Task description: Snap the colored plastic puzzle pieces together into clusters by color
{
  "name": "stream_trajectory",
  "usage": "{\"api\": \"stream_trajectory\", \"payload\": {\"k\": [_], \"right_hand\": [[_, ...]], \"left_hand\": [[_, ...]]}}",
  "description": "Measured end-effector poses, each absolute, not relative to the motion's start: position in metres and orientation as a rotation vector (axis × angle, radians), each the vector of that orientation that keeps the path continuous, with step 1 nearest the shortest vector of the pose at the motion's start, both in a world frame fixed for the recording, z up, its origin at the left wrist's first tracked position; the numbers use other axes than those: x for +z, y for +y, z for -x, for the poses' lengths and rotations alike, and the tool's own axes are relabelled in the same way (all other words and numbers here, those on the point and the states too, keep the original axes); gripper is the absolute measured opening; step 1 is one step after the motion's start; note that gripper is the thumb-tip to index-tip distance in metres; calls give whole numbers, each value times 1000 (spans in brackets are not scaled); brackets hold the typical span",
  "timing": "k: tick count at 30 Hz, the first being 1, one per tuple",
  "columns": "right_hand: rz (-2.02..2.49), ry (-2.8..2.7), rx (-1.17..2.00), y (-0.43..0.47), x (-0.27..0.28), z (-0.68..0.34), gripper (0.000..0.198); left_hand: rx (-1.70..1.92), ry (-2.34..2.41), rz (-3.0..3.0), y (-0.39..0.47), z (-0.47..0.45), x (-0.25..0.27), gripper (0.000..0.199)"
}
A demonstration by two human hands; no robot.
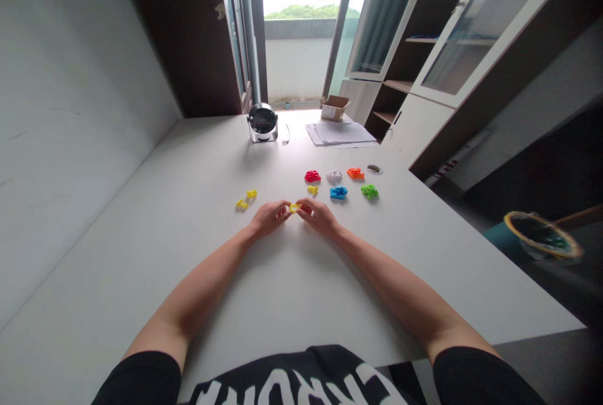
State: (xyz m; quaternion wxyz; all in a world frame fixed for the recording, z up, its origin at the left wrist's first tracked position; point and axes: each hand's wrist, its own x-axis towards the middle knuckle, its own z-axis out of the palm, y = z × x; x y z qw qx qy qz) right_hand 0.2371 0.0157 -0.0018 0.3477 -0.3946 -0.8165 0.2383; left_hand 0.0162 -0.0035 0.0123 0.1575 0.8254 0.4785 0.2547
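Observation:
Between my two hands, just above or on the white table, is a small yellow plastic piece [294,208]. My left hand [271,218] pinches it from the left with thumb and fingertips. From the right, my right hand [319,216] pinches the same piece. Its exact shape is partly hidden by the fingers. Two loose yellow pieces [242,204] lie to the left of my left hand. Beyond my right hand sits another small yellow piece [313,189], close to a red cluster [311,176], a white cluster [334,175], an orange cluster [355,173], a blue cluster [338,193] and a green cluster [370,191].
On the white table [141,254] a round black-and-silver device [262,122] stands at the back, beside a thin wire [286,135]. Papers [342,133] and an open cardboard box [335,108] are back right. A bin [541,235] stands on the floor at right.

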Motion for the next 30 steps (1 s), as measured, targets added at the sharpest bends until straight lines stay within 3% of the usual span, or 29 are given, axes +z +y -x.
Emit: {"api": "stream_trajectory", "payload": {"k": [11,17,21,25,30], "right_hand": [[1070,-2115,332,15,2,-241,21],[1428,-2036,86,25,2,-249,27],[1537,-2062,12,26,5,-252,29],[1645,-2126,-21,25,7,-253,23],[1805,-2158,-25,24,8,-252,23]], "left_hand": [[851,1432,-2374,-4,-16,15,24],[948,1926,-2259,-1,-5,20,21],[930,2198,-2136,6,4,14,28],[823,2233,-2126,10,8,4,39],[743,2200,-2122,10,7,3,39]]}}
